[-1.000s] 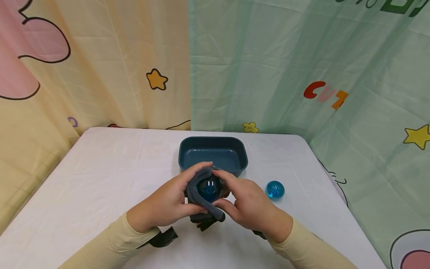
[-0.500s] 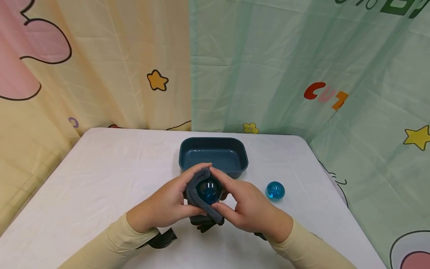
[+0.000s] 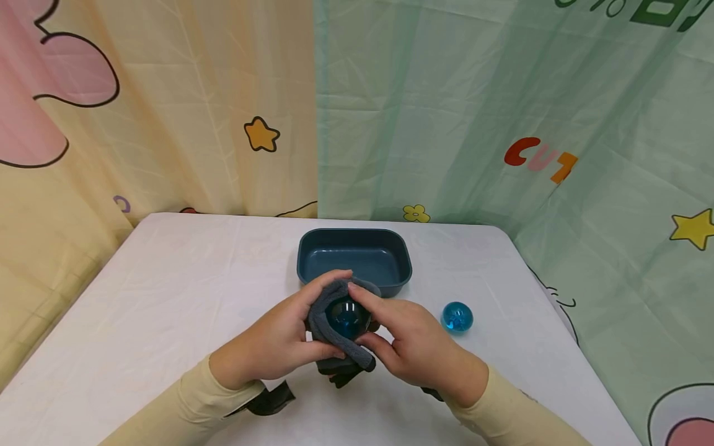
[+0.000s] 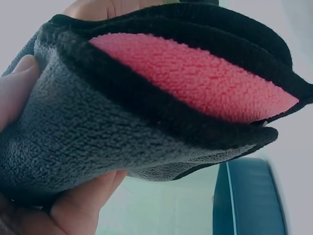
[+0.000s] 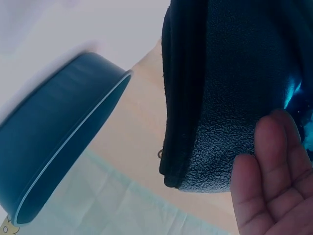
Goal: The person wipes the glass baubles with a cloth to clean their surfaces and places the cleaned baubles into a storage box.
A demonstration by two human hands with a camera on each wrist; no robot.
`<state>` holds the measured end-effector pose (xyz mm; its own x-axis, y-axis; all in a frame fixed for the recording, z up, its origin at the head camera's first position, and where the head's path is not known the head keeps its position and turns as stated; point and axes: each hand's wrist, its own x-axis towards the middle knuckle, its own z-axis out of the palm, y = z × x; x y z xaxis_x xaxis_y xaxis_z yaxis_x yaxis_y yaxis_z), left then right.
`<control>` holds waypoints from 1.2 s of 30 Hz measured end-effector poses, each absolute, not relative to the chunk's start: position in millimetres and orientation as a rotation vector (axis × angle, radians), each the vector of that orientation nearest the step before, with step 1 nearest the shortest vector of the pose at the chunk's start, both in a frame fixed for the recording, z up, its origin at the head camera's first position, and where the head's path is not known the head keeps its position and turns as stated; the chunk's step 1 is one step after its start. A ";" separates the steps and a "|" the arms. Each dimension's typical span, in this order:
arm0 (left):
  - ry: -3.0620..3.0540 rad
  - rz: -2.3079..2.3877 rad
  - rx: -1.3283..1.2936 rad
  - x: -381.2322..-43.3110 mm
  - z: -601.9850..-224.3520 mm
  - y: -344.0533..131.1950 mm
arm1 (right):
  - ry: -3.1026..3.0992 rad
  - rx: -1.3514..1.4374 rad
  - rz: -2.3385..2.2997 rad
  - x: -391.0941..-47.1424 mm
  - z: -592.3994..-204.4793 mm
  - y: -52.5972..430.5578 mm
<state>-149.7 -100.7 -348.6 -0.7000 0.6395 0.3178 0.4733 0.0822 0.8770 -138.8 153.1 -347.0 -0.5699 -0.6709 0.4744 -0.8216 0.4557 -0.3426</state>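
Observation:
A grey cloth point(image 3: 329, 328) with black edging is wrapped partly around a dark blue, shiny, clear ball point(image 3: 348, 319) above the table. My left hand point(image 3: 279, 337) grips the cloth from the left, its thumb along the near side. Between the folds in the left wrist view, a pink fleecy layer point(image 4: 195, 78) shows. My right hand point(image 3: 415, 337) curls around the ball's right side, index finger at the top by the cloth and thumb below. In the right wrist view its other fingers point(image 5: 271, 152) lie against the cloth near the ball's blue glint.
Just behind the hands stands a dark teal rectangular basin point(image 3: 354, 257). A second clear blue ball point(image 3: 457, 317) rests on the white-covered table point(image 3: 212, 279) to the right. Printed curtains point(image 3: 418, 111) hang behind and beside the table.
My right index finger and thumb have shifted slightly over the ball, and more cloth shows above the index finger. The left hand stays nearly still. The basin and second ball have not moved.

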 end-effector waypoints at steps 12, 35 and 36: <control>2.257 1.638 1.136 -147.8 -354.2 -99.8 | -2.622 1.035 1.045 -132.0 -349.5 145.3; 2.251 1.641 1.145 -146.1 -348.9 -99.8 | -2.598 1.065 0.913 -132.3 -346.7 148.6; 2.246 1.643 1.140 -145.9 -349.3 -99.6 | -2.619 1.042 0.941 -132.0 -347.4 148.0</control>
<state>-145.9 -99.6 -349.3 -0.7045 0.6373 0.3122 0.4906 0.1195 0.8632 -132.0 148.0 -347.4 -0.7417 -0.5599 0.3693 -0.6669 0.5570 -0.4949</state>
